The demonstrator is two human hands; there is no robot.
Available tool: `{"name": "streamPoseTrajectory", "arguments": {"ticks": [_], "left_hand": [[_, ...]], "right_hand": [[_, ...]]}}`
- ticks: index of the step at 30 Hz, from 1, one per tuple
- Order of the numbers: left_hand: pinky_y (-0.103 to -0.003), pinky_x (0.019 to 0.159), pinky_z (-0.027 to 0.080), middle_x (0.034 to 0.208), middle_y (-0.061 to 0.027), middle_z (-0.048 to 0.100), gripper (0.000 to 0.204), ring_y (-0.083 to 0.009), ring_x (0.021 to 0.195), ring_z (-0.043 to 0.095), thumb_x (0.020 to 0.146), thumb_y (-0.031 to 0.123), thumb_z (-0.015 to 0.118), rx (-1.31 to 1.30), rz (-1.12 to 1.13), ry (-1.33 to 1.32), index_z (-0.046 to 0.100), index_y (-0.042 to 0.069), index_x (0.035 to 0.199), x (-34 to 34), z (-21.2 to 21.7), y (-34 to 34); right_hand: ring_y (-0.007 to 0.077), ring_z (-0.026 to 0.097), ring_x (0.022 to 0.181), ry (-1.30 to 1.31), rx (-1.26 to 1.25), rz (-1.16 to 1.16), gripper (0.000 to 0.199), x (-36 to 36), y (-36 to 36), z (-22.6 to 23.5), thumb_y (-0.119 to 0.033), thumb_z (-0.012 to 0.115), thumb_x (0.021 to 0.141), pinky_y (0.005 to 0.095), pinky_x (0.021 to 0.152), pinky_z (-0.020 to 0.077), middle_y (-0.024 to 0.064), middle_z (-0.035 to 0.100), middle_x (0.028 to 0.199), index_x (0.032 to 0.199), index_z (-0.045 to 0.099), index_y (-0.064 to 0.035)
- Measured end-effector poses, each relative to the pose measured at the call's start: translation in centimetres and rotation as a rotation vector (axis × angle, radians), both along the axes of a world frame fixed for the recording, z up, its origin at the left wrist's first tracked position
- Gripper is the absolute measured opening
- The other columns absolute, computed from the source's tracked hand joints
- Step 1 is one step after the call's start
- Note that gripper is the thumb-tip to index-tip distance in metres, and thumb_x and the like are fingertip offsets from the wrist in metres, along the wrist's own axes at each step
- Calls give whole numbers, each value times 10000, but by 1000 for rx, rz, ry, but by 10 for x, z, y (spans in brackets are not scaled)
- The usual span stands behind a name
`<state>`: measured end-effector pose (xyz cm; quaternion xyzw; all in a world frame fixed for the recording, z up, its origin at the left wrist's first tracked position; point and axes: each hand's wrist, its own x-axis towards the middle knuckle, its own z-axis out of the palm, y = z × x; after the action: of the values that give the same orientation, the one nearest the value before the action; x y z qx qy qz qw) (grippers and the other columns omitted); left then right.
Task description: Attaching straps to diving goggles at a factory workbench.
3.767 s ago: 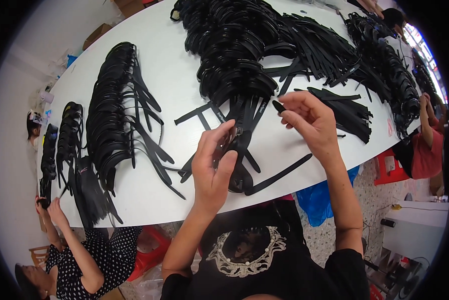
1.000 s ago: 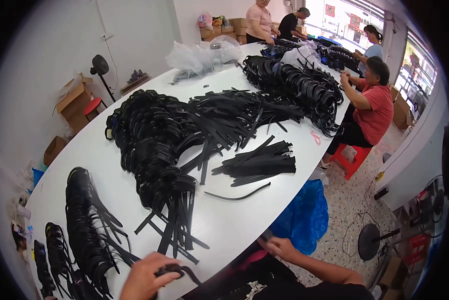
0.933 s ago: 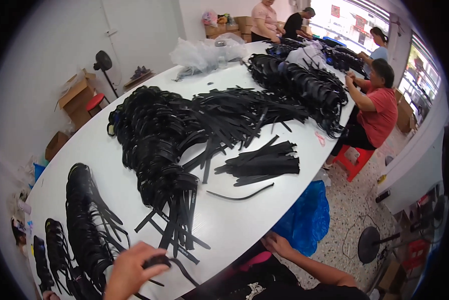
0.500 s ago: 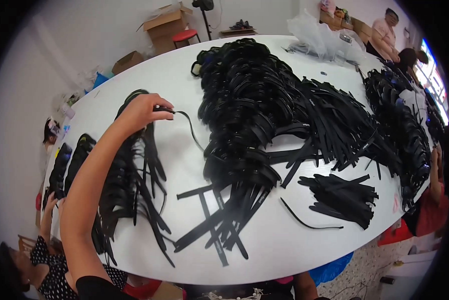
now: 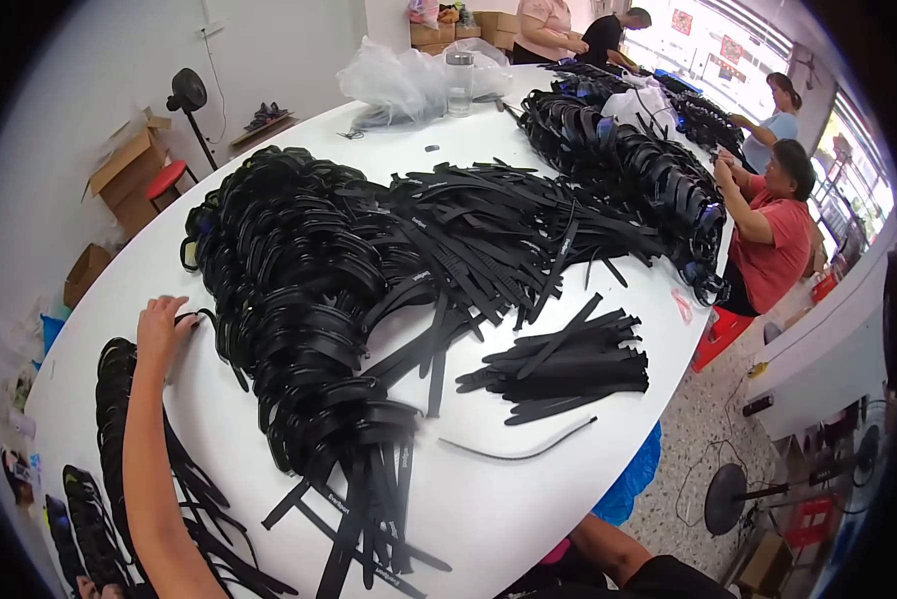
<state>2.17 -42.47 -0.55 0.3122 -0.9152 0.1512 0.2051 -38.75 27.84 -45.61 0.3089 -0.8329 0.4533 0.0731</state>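
1. The white desk (image 5: 498, 509) is the largest thing, a smooth, curved-edged top; flat straps probably slide on it easily.
2. The central pile of black curved pieces (image 5: 309, 344) overlaps like scales, loose straps fanning from its near end. Each piece looks light and springy, but neighbours may snag, so an outer edge seems the best hold.
3. Right of that pile spreads a heap of black straps (image 5: 488, 235), crossed and tangled; they look soft and bendable, easiest drawn out singly by a free tip.
4. The row of curved pieces (image 5: 114, 389) at left, partly behind the forearm, trails long thin tails toward the near side.
5. A smaller bundle of straps (image 5: 578, 369) lies roughly aligned, likely liftable together by its squared ends.
6. The left hand (image 5: 164, 324) is over the desk between the row and the central pile, fingers closed on a black strap piece. The right hand is out of sight beyond the near edge; I cannot tell its state.
7. That held black strap piece (image 5: 207, 313) curves out from the fingertips toward the pile, seemingly light, flexible and hardly fragile; a pinch on its thicker part should suit.
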Motion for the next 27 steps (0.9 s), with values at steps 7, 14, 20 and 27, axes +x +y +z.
{"name": "streamPoseTrajectory", "arguments": {"ticks": [7, 14, 20, 27], "left_hand": [[-301, 882, 470, 935, -87, 676, 114, -191, 928, 638, 974, 21, 591, 348, -214, 546, 686, -14, 1024, -16, 108, 170], [-341, 765, 512, 825, -160, 620, 436, -233, 779, 641, 1086, 248, 469, 1369, -895, 975, 606, -37, 785, -54, 189, 398], [-270, 689, 521, 1019, -154, 692, 391, -191, 786, 648, 1066, 362, 564, 1786, -1422, 178, 722, 5, 1089, -49, 274, 480], [-293, 518, 473, 846, -108, 675, 428, -211, 602, 626, 1013, 429, 654, 1840, -1273, -61, 717, 13, 932, -17, 251, 464]], "right_hand": [[311, 669, 865, 105, -14, -60, 282, 29, -3, -3, -257, 495, 1059, 460, 778, 527, 129, 687, 911, 1129, 659, -38], [299, 666, 838, 288, -16, -135, 267, -6, 3, 19, -260, 510, 1054, 446, 761, 526, 116, 679, 882, 1117, 661, -50], [288, 664, 816, 461, 38, -192, 253, -42, 47, 60, -263, 523, 1050, 434, 745, 526, 105, 672, 858, 1107, 663, -61], [276, 662, 790, 523, 117, -164, 237, -38, 46, 59, -267, 538, 1045, 421, 728, 526, 92, 664, 830, 1095, 665, -73]]}}
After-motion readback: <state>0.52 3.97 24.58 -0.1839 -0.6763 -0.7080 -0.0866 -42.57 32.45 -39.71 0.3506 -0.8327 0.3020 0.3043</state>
